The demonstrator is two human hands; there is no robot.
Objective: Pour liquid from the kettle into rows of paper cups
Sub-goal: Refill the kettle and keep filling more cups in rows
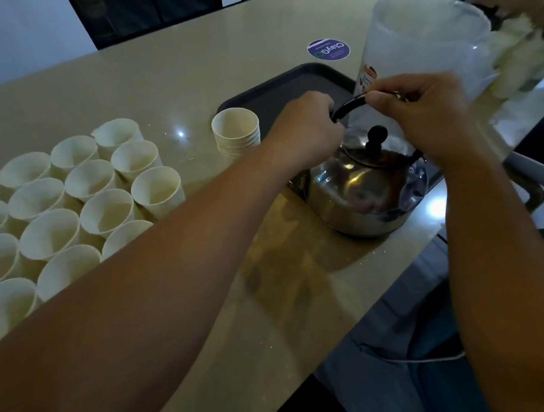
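Gripping the black handle (349,103), both hands, left (304,128) and right (423,113), curl around it above the steel kettle (364,185), which sits on the surface (163,79) right of the paper cups (75,197).

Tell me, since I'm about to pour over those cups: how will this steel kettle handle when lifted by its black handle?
The kettle is wide, squat metal, so probably hefty if full. Both the left hand and right hand grip its thin arched handle, so it may swing. The knobbed lid looks merely seated and could slip when tilted.
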